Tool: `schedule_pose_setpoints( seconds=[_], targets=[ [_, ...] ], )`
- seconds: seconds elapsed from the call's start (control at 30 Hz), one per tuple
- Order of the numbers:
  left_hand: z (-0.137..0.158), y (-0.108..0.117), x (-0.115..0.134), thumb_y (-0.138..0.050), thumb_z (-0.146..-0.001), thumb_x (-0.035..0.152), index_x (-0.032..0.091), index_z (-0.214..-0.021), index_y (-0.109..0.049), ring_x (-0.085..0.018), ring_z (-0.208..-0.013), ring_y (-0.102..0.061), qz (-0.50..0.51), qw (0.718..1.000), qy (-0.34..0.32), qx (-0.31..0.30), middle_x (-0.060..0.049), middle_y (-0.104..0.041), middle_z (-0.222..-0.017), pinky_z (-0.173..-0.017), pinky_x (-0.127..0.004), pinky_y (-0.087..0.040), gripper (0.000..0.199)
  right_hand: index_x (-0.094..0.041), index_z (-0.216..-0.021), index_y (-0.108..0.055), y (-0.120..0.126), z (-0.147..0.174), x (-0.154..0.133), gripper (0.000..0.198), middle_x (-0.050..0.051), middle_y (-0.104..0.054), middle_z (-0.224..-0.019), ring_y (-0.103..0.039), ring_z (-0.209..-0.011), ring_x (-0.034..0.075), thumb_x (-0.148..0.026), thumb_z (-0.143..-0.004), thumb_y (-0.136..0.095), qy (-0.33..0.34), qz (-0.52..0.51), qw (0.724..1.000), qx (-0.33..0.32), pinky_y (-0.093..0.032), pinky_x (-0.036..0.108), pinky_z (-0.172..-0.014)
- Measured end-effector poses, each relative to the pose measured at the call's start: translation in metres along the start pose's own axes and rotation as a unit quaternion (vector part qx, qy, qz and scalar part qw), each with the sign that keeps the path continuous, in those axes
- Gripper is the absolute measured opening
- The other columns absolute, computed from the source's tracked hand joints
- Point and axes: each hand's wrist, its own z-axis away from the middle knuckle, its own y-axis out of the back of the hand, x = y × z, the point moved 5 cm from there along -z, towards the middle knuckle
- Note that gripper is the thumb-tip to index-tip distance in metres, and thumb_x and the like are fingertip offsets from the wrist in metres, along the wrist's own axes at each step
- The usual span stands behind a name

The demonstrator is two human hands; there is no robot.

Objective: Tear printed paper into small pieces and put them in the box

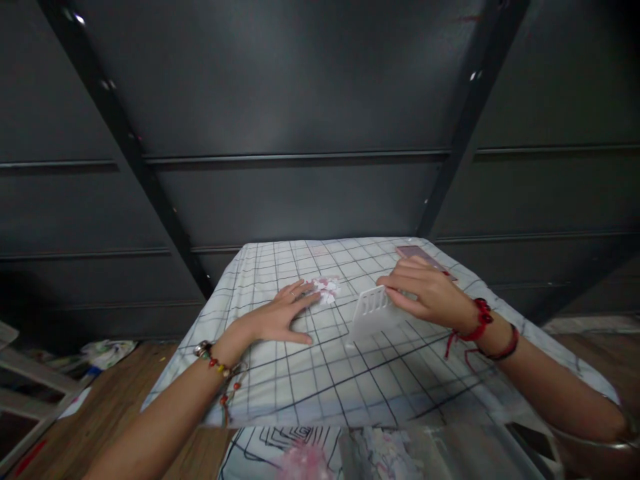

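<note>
My left hand [285,315] lies with fingers spread on the checked cloth, its fingertips touching a small cluster of white and pink paper-like pieces [326,288]. My right hand [425,288] pinches the top edge of a white slotted plate [375,317], which stands tilted on the cloth with a row of slots near its top. What the plate is for does not show. Just behind my right hand lies a flat pinkish rectangular object [419,252], partly hidden by the fingers.
A table with a white, dark-lined cloth [280,380] stands against a dark panelled wall [300,200]. At the near edge are a pink fluffy item [304,461] and a clear bag or box [390,453] with pale pieces in it. A pale wooden frame [35,383] stands at left.
</note>
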Motion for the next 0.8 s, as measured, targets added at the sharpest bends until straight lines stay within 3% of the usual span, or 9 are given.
schedule_pose_setpoints(
  seconds=[0.1,0.3,0.6,0.8],
  targets=[
    [-0.001,-0.002,0.003,-0.063,-0.07,0.058,0.026,-0.137,-0.027,-0.037,-0.132,-0.009,-0.006,1.0,-0.015,0.0,-0.009,-0.015,-0.147,-0.105,-0.054,-0.015,0.083,-0.017,-0.085,-0.061,0.003,0.003,-0.003,0.02,0.002,-0.06,-0.068,-0.051,-0.067,0.014,-0.019,-0.085,-0.042,-0.028,0.023,0.999,0.03,-0.036,0.03,-0.067],
    [-0.003,-0.003,0.016,-0.053,-0.08,0.055,0.032,-0.131,-0.04,-0.035,-0.132,-0.007,-0.032,0.997,-0.071,-0.005,-0.002,-0.017,-0.147,-0.105,-0.054,-0.01,0.057,-0.016,-0.086,-0.061,0.0,0.011,-0.015,0.02,0.001,-0.057,-0.065,-0.048,-0.067,0.013,-0.019,-0.086,-0.041,-0.009,0.002,1.0,-0.004,-0.034,0.029,-0.065],
    [-0.011,-0.012,0.033,-0.054,-0.082,0.051,0.033,-0.129,-0.041,-0.033,-0.133,-0.007,-0.043,0.994,-0.083,-0.064,0.0,-0.034,-0.14,-0.098,-0.061,0.012,0.052,-0.018,-0.1,-0.054,0.046,0.06,-0.033,0.018,-0.001,-0.052,-0.065,-0.043,-0.062,0.012,-0.015,-0.084,-0.044,-0.033,-0.042,0.998,-0.037,-0.036,0.028,-0.063],
    [-0.014,-0.015,0.038,-0.059,-0.081,0.046,0.034,-0.129,-0.041,-0.032,-0.132,-0.015,-0.015,0.993,-0.111,-0.049,0.0,-0.045,-0.133,-0.1,-0.06,0.008,0.052,-0.017,-0.101,-0.053,0.067,0.081,-0.048,0.021,0.001,-0.056,-0.068,-0.047,-0.064,0.012,-0.012,-0.083,-0.045,-0.03,-0.026,0.999,-0.024,-0.037,0.031,-0.064]
  ],
)
